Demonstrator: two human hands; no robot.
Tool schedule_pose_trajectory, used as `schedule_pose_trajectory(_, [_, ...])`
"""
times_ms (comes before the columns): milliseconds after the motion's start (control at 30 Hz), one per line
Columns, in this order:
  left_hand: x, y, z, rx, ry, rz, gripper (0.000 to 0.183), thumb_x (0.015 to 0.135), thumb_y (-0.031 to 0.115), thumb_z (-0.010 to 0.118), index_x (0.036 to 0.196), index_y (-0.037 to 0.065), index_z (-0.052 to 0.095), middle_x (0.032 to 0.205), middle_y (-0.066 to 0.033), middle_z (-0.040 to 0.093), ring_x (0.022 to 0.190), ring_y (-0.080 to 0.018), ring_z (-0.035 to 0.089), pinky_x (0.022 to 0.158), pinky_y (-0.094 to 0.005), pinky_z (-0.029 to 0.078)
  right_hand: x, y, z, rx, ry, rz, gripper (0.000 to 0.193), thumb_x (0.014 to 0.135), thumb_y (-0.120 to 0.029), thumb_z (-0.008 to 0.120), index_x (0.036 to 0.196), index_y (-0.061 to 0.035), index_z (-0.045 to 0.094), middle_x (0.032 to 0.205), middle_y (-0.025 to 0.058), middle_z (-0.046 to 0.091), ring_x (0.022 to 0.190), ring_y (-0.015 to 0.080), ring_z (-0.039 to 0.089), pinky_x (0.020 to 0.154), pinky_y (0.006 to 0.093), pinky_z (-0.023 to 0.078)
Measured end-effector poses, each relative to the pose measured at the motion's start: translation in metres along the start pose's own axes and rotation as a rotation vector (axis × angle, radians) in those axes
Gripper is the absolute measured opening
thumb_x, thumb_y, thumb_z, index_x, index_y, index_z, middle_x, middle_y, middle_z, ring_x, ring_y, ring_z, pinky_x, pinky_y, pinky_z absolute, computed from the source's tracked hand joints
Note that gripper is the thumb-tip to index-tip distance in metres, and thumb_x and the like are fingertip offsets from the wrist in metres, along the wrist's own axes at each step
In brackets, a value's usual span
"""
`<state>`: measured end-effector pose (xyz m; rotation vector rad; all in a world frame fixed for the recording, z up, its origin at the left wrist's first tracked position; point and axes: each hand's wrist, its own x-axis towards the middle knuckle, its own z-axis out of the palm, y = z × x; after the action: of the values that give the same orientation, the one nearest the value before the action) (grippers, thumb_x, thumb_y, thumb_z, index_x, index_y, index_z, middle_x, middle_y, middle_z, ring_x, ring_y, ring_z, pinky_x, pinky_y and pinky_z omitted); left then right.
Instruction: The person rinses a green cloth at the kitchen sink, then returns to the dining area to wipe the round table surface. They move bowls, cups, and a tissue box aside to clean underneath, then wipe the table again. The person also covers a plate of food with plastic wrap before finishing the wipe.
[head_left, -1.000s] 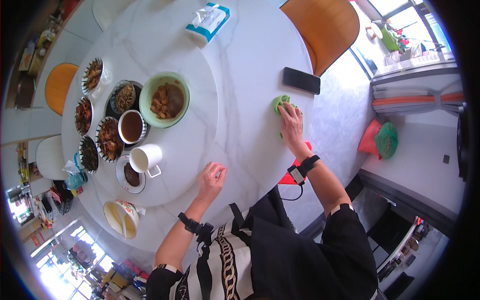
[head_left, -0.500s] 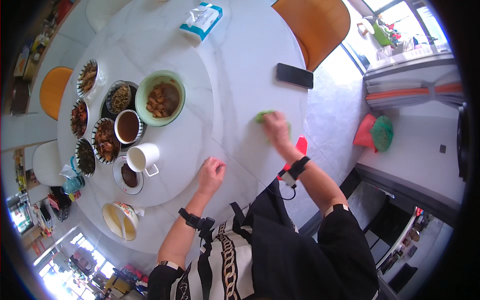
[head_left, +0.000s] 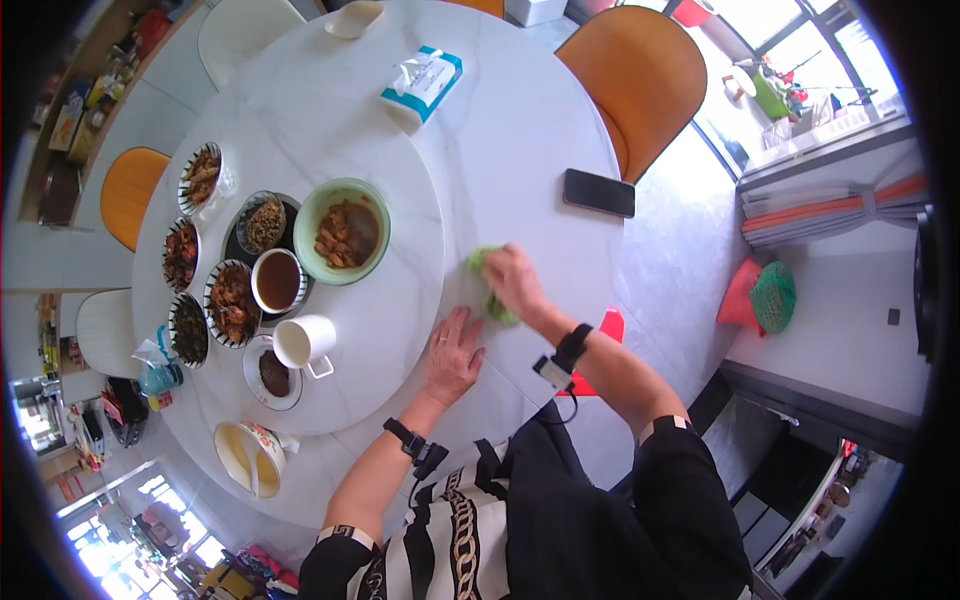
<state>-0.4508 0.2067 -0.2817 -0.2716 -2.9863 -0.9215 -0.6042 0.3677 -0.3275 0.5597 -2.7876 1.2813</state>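
Note:
A green cloth [head_left: 497, 311] lies bunched on the white marbled round table [head_left: 545, 245]. My right hand [head_left: 514, 282] is closed on it and presses it to the tabletop, hiding its middle. Close by on the left, my left hand [head_left: 453, 355] rests with its fingers stretched out, near the edge of the raised round centre [head_left: 400, 330]. It holds nothing. A black phone [head_left: 599, 193] lies toward the right edge of the table, beyond my right hand.
On the raised centre stand a green bowl of food [head_left: 376, 262], several striped bowls of dishes [head_left: 232, 303] and a white mug [head_left: 305, 341]. A flowered bowl with a spoon [head_left: 250, 460] sits at near left. Beyond are a tissue pack [head_left: 424, 84] and an orange chair [head_left: 640, 80].
My right hand has drawn the green cloth leftward and nearer to my left hand. The left hand has moved slightly right, its curled fingers now spread out. The view has shifted a little.

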Motion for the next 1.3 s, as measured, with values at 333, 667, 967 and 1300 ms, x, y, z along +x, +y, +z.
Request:
schedule_pose_trajectory(333, [0.0, -0.014, 0.016, 0.14, -0.081, 0.03, 0.069, 0.089, 0.032, 0.061, 0.149, 0.009, 0.036, 0.155, -0.0138, 0.034, 0.144, -0.0305, 0.032, 0.115, -0.0478, 0.026, 0.235, 0.085, -0.097, -0.343, 0.128, 0.643, 0.056, 0.092, -0.046, 0.054, 0.134, -0.0093, 0.053, 0.141, 0.0237, 0.047, 0.131, 0.0359, 0.046, 0.103, 0.0511, 0.038])
schedule_pose_trajectory(667, [0.003, -0.014, 0.016, 0.152, -0.073, 0.023, 0.066, 0.087, 0.035, 0.062, 0.145, 0.009, 0.044, 0.153, -0.0145, 0.038, 0.142, -0.0305, 0.035, 0.113, -0.0471, 0.028, 0.224, 0.071, -0.032, -0.655, 0.023, 0.271, 0.076, 0.094, -0.053, 0.048, 0.149, -0.0032, 0.033, 0.157, 0.026, 0.022, 0.147, 0.0401, 0.019, 0.114, 0.0554, 0.021])
schedule_pose_trajectory(967, [0.001, -0.019, 0.013, 0.054, -0.103, 0.02, 0.065, 0.088, 0.031, 0.063, 0.146, 0.01, 0.041, 0.153, -0.0147, 0.038, 0.142, -0.0321, 0.036, 0.112, -0.0501, 0.032, 0.237, 0.088, -0.046, -0.638, -0.035, 0.496, 0.064, 0.095, -0.039, 0.05, 0.147, -0.0041, 0.037, 0.156, 0.025, 0.026, 0.146, 0.0382, 0.023, 0.113, 0.0542, 0.027])
schedule_pose_trajectory(1300, [0.006, -0.02, 0.011, 0.036, -0.049, 0.047, 0.062, 0.086, 0.028, 0.064, 0.143, 0.01, 0.046, 0.152, -0.0155, 0.04, 0.14, -0.033, 0.039, 0.113, -0.0484, 0.032, 0.197, 0.045, -0.03, -0.603, -0.185, 0.433, 0.076, 0.084, -0.032, 0.065, 0.147, -0.0062, 0.033, 0.154, 0.0236, 0.028, 0.143, 0.0409, 0.026, 0.112, 0.0574, 0.027])
